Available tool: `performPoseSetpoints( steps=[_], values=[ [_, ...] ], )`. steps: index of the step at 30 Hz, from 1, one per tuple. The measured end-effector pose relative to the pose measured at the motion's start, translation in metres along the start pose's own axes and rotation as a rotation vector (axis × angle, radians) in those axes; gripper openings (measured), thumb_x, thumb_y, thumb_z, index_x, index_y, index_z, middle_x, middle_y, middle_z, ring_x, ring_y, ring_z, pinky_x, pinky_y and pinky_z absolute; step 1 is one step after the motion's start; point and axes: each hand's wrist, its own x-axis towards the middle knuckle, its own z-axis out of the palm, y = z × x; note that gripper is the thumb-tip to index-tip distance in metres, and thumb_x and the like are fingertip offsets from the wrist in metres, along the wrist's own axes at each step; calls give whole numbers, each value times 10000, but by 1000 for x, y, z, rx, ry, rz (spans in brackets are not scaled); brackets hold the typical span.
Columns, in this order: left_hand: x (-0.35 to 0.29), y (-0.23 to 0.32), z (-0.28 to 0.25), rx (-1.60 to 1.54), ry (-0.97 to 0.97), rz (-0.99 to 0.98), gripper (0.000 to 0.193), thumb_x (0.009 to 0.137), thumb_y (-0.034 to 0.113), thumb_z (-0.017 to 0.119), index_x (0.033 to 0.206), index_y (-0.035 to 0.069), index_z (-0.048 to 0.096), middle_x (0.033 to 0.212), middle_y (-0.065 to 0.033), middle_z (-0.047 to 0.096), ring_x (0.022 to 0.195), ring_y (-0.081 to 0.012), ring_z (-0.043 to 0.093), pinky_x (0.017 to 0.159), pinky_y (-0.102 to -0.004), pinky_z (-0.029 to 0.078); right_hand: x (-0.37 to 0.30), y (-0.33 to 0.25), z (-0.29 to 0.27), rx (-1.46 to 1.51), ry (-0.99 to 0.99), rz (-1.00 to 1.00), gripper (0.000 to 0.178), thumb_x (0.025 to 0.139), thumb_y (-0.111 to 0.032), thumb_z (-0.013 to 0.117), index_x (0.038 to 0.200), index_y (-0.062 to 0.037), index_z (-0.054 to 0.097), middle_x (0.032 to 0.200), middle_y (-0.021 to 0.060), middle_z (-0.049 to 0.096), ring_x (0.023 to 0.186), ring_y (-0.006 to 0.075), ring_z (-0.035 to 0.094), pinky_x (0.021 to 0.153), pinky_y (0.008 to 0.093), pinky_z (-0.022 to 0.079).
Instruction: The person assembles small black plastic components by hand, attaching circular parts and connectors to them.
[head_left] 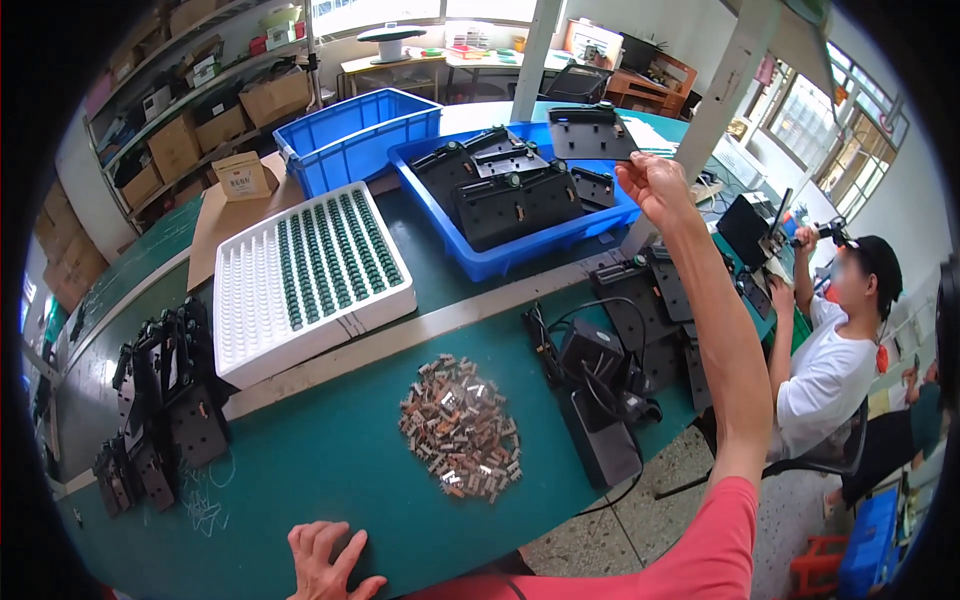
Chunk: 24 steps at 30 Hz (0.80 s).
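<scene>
My right hand [655,188] is stretched far out to the right and pinches the corner of a flat black panel [592,138] with a dark cylindrical part along its top edge. The panel is above the far right corner of a shallow blue tray [495,266]. Inside that tray lie several similar black panels [515,205], stacked loosely. My left hand [326,566] rests on the green tabletop [290,470] near the front edge, fingers apart, holding nothing. Beyond it sits a heap of small metal-and-brown connector-like parts [460,430].
A white foam tray [320,338] carries rows of green coil-like pieces. Behind it stands a deep blue crate [350,150]. More black panels [165,410] lie at left. Right of the heap are a black power adapter [600,435] and cables. A co-worker [835,345] sits at right, beyond a post [720,95].
</scene>
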Motion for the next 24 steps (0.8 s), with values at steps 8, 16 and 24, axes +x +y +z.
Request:
performPoseSetpoints(
  steps=[8, 16, 24],
  values=[
    [9, 8, -13, -35, -25, -50, 608, 813, 433, 694, 1262, 33, 604, 1247, -192, 536, 1142, -393, 501, 977, -550, 370, 123, 77, -26, 53, 289, 94, 64, 953, 1, 521, 932, 47, 560, 855, 194, 662, 696, 286, 691, 592, 376, 628],
    [12, 3, -9, -71, -29, -83, 574, 815, 433, 690, 1232, 44, 628, 1236, -189, 533, 1119, -396, 505, 959, -552, 378, 167, 135, -39, -6, 405, 159, 108, 959, -26, 494, 1025, 36, 552, 887, 176, 624, 616, 249, 643, 502, 330, 581],
    [15, 3, -9, -83, -51, -107, 573, 798, 437, 704, 1212, 47, 633, 1220, -186, 530, 1110, -392, 500, 958, -550, 375, 170, 131, -26, -71, 480, 303, 226, 889, 83, 419, 1060, 29, 555, 890, 187, 595, 630, 289, 662, 548, 378, 602]
  ],
)
